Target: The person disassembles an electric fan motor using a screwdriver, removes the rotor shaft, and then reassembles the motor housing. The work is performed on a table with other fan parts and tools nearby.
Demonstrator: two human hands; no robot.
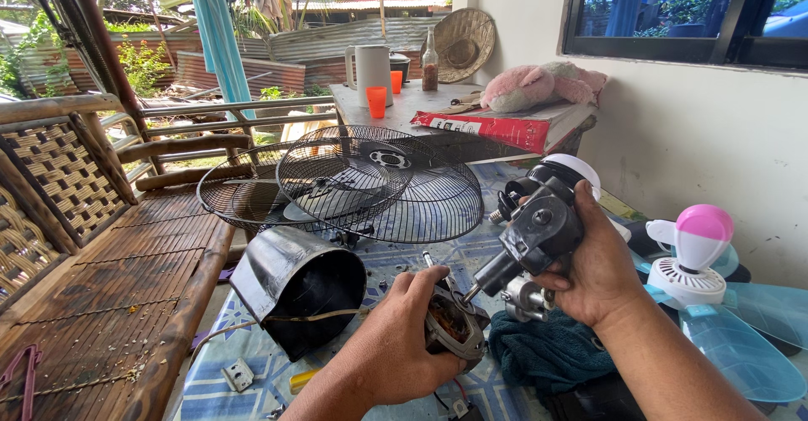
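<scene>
The fan motor (pixel 454 324), its copper windings showing, is sitting low at the centre over the blue patterned tablecloth (pixel 252 362), and the left hand (pixel 404 337) is closing around it from the left. Just above and to the right, the right hand (pixel 593 274) is gripping the dark fan neck housing (pixel 539 231), whose shaft is pointing down toward the motor. The two parts are nearly touching. Judging from this, the shaft could be going in crooked and scraping the windings, or the thin wire (pixel 328 313) trailing to the black rear motor cover (pixel 295 290) could be getting tugged. A teal cloth (pixel 539 349) is lying beneath; wire fan guards (pixel 379 185) are resting behind
</scene>
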